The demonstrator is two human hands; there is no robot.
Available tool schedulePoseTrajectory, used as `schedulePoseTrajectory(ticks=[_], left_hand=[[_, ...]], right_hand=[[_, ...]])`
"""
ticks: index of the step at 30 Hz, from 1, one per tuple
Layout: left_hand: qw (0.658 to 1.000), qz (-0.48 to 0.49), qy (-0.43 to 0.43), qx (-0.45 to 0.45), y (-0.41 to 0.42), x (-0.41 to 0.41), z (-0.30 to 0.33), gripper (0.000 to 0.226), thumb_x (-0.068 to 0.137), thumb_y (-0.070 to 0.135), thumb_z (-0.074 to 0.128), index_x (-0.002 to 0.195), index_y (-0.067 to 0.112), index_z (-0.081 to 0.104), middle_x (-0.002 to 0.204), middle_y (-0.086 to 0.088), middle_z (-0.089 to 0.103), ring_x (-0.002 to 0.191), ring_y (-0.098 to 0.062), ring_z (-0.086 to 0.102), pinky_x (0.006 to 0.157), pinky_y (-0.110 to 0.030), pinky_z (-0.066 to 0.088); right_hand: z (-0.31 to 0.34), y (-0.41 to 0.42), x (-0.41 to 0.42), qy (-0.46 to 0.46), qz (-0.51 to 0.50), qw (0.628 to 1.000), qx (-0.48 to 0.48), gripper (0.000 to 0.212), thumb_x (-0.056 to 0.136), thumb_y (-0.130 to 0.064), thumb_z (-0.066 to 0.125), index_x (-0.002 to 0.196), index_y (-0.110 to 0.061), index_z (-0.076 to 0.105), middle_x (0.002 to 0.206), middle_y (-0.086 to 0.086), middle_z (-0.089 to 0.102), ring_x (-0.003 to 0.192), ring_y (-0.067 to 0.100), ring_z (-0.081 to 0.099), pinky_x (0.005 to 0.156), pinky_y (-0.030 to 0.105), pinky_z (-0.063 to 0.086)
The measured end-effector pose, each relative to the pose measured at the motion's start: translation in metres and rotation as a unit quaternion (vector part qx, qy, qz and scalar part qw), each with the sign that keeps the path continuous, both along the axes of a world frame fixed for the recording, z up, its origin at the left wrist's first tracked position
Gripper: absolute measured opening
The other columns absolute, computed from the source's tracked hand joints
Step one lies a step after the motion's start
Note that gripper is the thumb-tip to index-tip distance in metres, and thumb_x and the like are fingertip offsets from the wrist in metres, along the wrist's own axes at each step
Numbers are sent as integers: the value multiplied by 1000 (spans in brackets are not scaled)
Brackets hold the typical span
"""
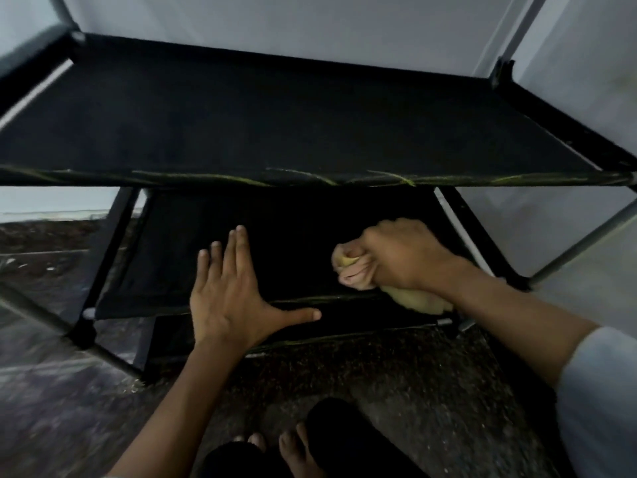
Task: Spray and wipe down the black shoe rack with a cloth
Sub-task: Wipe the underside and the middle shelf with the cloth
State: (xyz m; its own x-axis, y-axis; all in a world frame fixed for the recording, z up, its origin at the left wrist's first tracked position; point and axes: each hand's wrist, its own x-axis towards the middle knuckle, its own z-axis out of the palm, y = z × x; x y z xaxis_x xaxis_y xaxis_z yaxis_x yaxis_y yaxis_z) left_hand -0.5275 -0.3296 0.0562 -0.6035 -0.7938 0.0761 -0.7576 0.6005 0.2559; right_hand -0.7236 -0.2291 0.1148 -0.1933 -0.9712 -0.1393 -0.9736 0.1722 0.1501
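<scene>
Right hand [400, 253] grips cloth [413, 298] on rack shelf [165, 270] — left hand [227, 291] flat, fingers spread.

A pale wall [310, 19] is seen at the back, filling the top of the view and running down the right side. A second stretch of the same pale surface is seen at the left edge, meeting a dark speckled floor [431, 391] along a light skirting band [51, 215]. The floor is spread across the lower half of the view, greyer and blurred at the left. Bare toes [293, 443] are seen at the bottom centre, resting on the floor, with dark trouser legs [344, 432] just beside and partly over them.
</scene>
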Motion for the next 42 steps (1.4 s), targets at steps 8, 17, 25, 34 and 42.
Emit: schedulePoseTrajectory(ticks=[8,17,25,34,42], left_hand=[[985,133,109,6,-20,96,0,154,32,91,58,149,4,7,148,-17,34,138,-32,30,110,-47,30],[963,108,247,11,-21,112,-13,126,58,71,58,148,4,-1,149,-19,32,133,-31,39,105,-44,40],[965,29,257,-31,-20,137,-24,94,79,51,57,150,11,11,153,-4,23,139,-8,19,105,-23,29],[987,19,152,54,27,171,-84,76,83,53,50,141,10,27,145,-12,39,128,-27,45,93,-35,41],[984,57,86,142,10,180,-100,76,85,32,65,146,7,26,152,-9,29,135,-24,36,103,-34,36]], right_hand=[[11,-86,104,-57,123,989,-60,26,85,-30,60,111,-31,63,96,-6,61,98,21,62,68,29,32],[15,-157,201,-67,197,973,-103,22,90,-25,49,110,-22,59,112,5,61,107,31,58,72,32,37],[19,-92,166,-157,128,943,-263,38,82,-45,64,119,-48,59,109,-14,66,93,15,66,65,24,40],[-86,50,113,-137,141,920,-340,36,83,-28,58,118,-33,56,107,0,72,86,14,66,61,23,48],[-170,32,111,-139,144,949,-244,70,64,-13,78,125,-36,52,114,-1,69,69,22,69,50,26,48]])
